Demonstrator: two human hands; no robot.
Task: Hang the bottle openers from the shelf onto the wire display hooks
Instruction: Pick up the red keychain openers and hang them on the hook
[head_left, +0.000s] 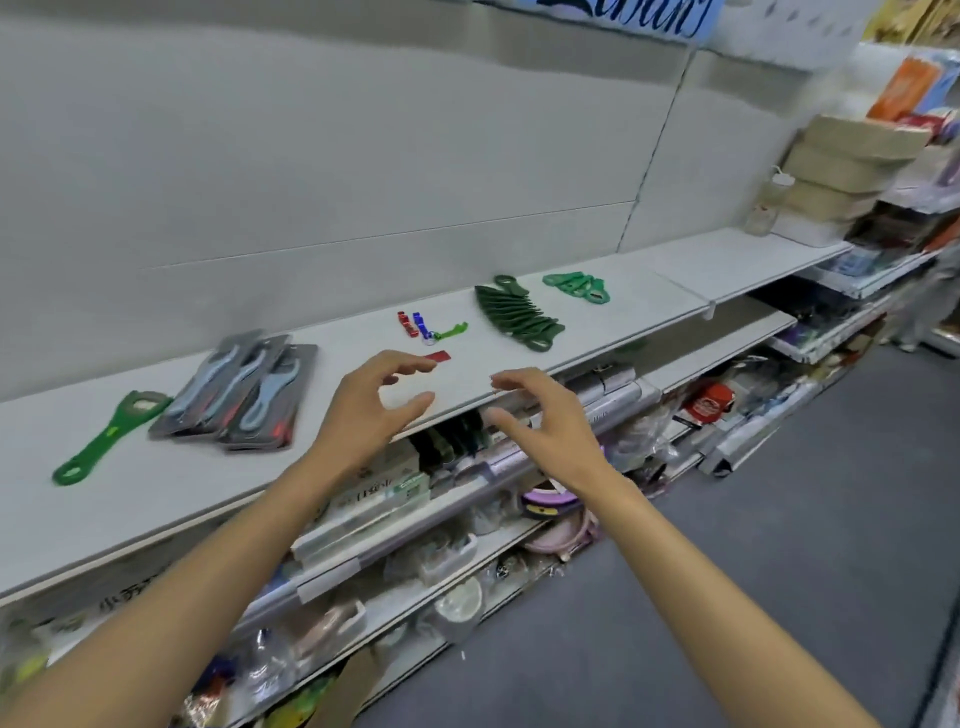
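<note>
Bottle openers lie along a white shelf (519, 374). A single green opener (106, 436) is at the left, beside a pile of packaged blue-grey openers (241, 392). Small red, blue and green keyring openers (423, 325) and a small red piece (438, 356) lie mid-shelf. A fanned row of dark green openers (517, 314) and a smaller bunch of bright green ones (576, 286) lie further right. My left hand (371, 410) hovers over the shelf front, fingers loosely bent, holding nothing. My right hand (540, 415) hovers beside it at the shelf edge, also holding nothing. No wire hooks are in view.
A plain white back panel (311, 156) rises behind the shelf. Lower shelves (415, 519) are crowded with packaged goods. Cardboard boxes (841, 171) are stacked at the far right. Grey aisle floor (779, 519) lies to the right.
</note>
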